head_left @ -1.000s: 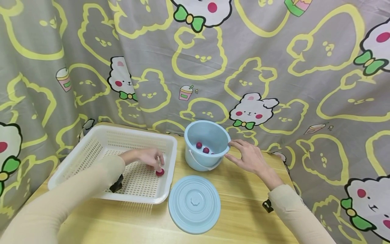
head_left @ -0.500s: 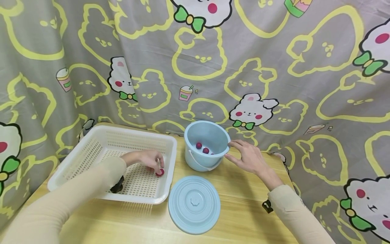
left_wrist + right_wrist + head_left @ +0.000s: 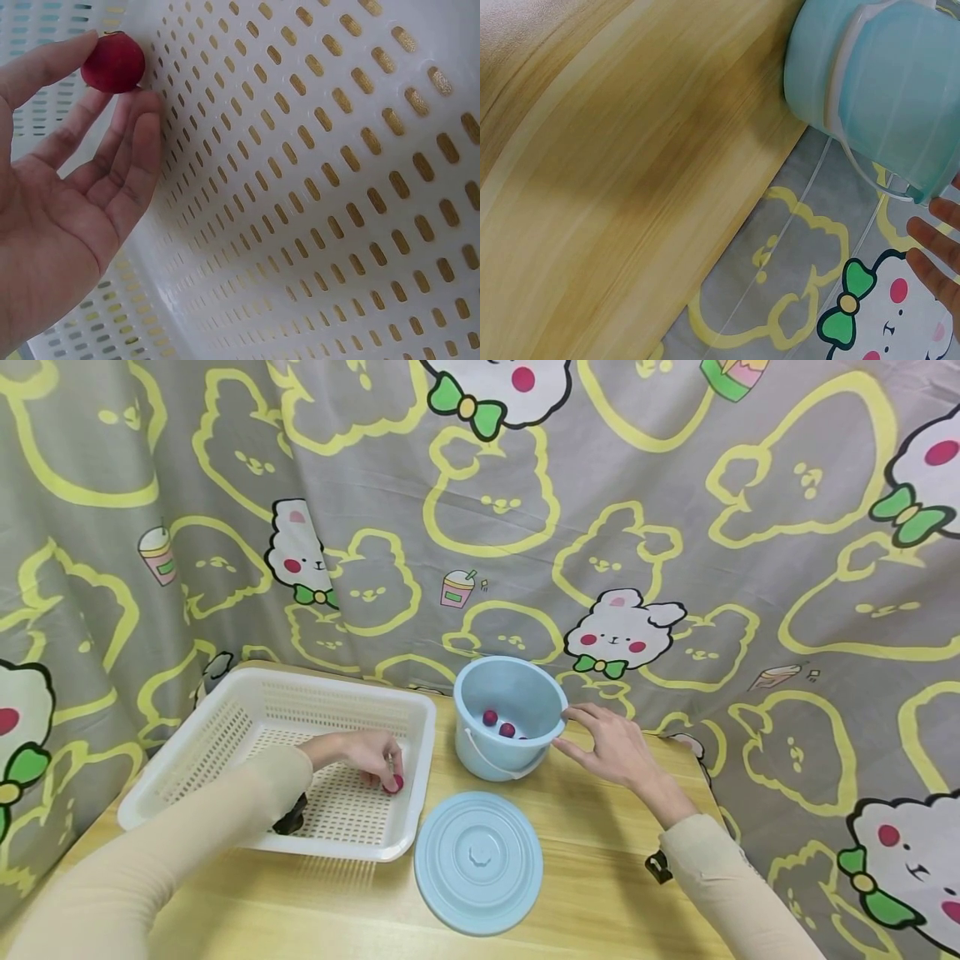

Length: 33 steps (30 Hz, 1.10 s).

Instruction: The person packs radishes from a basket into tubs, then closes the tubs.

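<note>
My left hand [image 3: 384, 770] reaches into the white perforated basket [image 3: 247, 693] and pinches a small red ball [image 3: 396, 782] near the basket's right wall. In the left wrist view the red ball [image 3: 113, 61] sits between thumb tip and fingers [image 3: 127, 150], just above the basket floor [image 3: 322, 187]. My right hand [image 3: 592, 735] rests with straight fingers against the right rim of the light blue bucket [image 3: 542, 692]. Two red balls [image 3: 498, 723] lie in the bucket. The right wrist view shows the bucket [image 3: 885, 90] from outside and my fingertips [image 3: 937, 240].
The bucket's round blue lid [image 3: 478, 862] lies flat on the wooden table [image 3: 600, 868], in front of the bucket. A patterned grey curtain [image 3: 675, 527] hangs close behind and to the right. The table's right edge [image 3: 727, 247] runs beside the bucket.
My left fingers have closed in around the red ball, which has lifted a little towards the basket's right wall. The right hand and bucket have not moved.
</note>
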Available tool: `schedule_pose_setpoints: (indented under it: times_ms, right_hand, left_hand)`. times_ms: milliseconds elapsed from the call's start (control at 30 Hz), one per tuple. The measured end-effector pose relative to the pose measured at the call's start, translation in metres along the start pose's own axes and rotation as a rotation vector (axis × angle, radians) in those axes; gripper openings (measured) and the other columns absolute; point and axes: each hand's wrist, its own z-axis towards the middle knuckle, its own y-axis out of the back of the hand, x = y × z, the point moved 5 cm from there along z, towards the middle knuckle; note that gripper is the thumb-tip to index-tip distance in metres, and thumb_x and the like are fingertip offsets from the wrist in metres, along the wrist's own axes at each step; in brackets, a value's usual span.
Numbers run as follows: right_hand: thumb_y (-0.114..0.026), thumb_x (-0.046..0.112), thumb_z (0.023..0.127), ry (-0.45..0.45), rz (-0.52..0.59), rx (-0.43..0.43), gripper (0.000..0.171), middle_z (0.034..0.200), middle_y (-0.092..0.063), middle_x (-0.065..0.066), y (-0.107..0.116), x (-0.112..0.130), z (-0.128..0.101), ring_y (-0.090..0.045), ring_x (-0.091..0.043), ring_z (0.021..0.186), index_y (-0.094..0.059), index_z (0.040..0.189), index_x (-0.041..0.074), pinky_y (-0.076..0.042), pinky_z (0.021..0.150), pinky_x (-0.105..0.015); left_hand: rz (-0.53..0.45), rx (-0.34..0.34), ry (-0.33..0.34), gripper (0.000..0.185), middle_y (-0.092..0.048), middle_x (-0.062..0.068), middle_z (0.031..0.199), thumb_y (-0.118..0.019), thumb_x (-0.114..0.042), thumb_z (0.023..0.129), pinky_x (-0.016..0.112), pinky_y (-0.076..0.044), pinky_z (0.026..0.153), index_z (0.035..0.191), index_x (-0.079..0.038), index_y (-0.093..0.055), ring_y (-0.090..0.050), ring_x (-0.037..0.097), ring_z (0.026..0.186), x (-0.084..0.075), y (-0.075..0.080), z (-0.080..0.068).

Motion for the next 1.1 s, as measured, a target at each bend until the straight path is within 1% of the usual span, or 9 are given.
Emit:
schedule_pose_setpoints:
  times_ms: [100, 233, 467, 600, 700, 800, 867, 967, 1100]
  right_hand:
    - [-0.073, 0.059, 0.093, -0.005, -0.001, 0.005, 0.058, 0.136, -0.072, -0.009, 0.000, 0.000, 0.000, -0.073, -0.035, 0.119, -0.072, 0.133, 0.018, -0.063, 0.078, -0.051]
    - [-0.073, 0.059, 0.093, -0.007, -0.002, 0.010, 0.057, 0.136, -0.072, -0.009, 0.000, 0.000, 0.000, -0.072, -0.035, 0.120, -0.072, 0.133, 0.018, -0.063, 0.079, -0.052]
    - [-0.073, 0.059, 0.093, -0.005, 0.000, 0.007, 0.057, 0.136, -0.072, -0.009, 0.001, 0.001, 0.000, -0.072, -0.036, 0.120, -0.072, 0.133, 0.018, -0.064, 0.081, -0.053]
    - [-0.073, 0.059, 0.093, -0.006, 0.003, 0.011, 0.058, 0.137, -0.072, -0.010, 0.001, 0.001, 0.000, -0.071, -0.036, 0.122, -0.072, 0.134, 0.017, -0.063, 0.082, -0.054]
    - [-0.074, 0.058, 0.093, -0.007, 0.005, 0.010, 0.058, 0.137, -0.072, -0.010, 0.001, 0.001, 0.000, -0.071, -0.037, 0.122, -0.072, 0.134, 0.017, -0.063, 0.083, -0.055]
    - [-0.074, 0.058, 0.093, -0.006, 0.007, 0.010, 0.058, 0.137, -0.072, -0.009, 0.001, 0.002, 0.000, -0.071, -0.036, 0.122, -0.072, 0.134, 0.017, -0.063, 0.082, -0.054]
    - [-0.074, 0.058, 0.093, -0.005, 0.007, 0.010, 0.058, 0.137, -0.071, -0.010, 0.001, 0.002, 0.000, -0.071, -0.037, 0.122, -0.072, 0.134, 0.017, -0.063, 0.081, -0.053]
    - [-0.073, 0.058, 0.093, -0.008, 0.009, 0.016, 0.059, 0.138, -0.071, -0.010, 0.001, 0.002, 0.000, -0.071, -0.037, 0.123, -0.072, 0.134, 0.016, -0.064, 0.081, -0.054]
    - [-0.073, 0.058, 0.094, -0.008, 0.010, 0.018, 0.059, 0.138, -0.071, -0.010, 0.001, 0.002, 0.001, -0.071, -0.037, 0.123, -0.072, 0.135, 0.016, -0.064, 0.083, -0.055]
  left_hand:
    - [-0.005, 0.009, -0.008, 0.016, -0.075, 0.004, 0.076, -0.082, -0.014, 0.085, 0.025, -0.059, 0.061, 0.098, -0.006, -0.076, -0.065, 0.011, 0.063, 0.000, 0.000, 0.000]
    - [-0.002, 0.003, -0.022, 0.018, -0.077, 0.004, 0.079, -0.080, -0.015, 0.085, 0.026, -0.060, 0.063, 0.100, -0.005, -0.075, -0.068, 0.011, 0.065, 0.000, 0.003, -0.002]
    - [-0.042, -0.044, -0.035, 0.021, -0.077, 0.009, 0.081, -0.080, -0.017, 0.087, 0.029, -0.061, 0.067, 0.102, -0.004, -0.073, -0.069, 0.016, 0.067, 0.003, 0.015, -0.006]
    - [-0.074, -0.061, -0.054, 0.021, -0.074, 0.010, 0.077, -0.080, -0.016, 0.088, 0.031, -0.061, 0.068, 0.103, -0.003, -0.074, -0.067, 0.016, 0.067, 0.001, 0.022, -0.009]
    - [-0.080, -0.070, -0.070, 0.022, -0.075, 0.012, 0.080, -0.080, -0.016, 0.089, 0.033, -0.062, 0.070, 0.104, -0.003, -0.074, -0.066, 0.017, 0.069, -0.001, 0.026, -0.012]
    - [-0.097, -0.079, -0.085, 0.022, -0.075, 0.012, 0.080, -0.079, -0.015, 0.089, 0.032, -0.060, 0.068, 0.105, -0.001, -0.073, -0.064, 0.016, 0.069, -0.004, 0.028, -0.013]
    - [-0.113, -0.086, -0.090, 0.021, -0.073, 0.010, 0.076, -0.079, -0.014, 0.089, 0.029, -0.056, 0.066, 0.104, -0.001, -0.073, -0.061, 0.014, 0.066, -0.006, 0.030, -0.014]
    - [-0.112, -0.107, -0.095, 0.020, -0.071, 0.007, 0.072, -0.078, -0.014, 0.090, 0.030, -0.056, 0.065, 0.104, 0.000, -0.074, -0.059, 0.014, 0.065, -0.009, 0.034, -0.014]
    - [-0.105, -0.139, -0.104, 0.024, -0.076, 0.013, 0.081, -0.078, -0.016, 0.090, 0.033, -0.059, 0.068, 0.107, 0.000, -0.074, -0.062, 0.014, 0.068, -0.014, 0.038, -0.015]
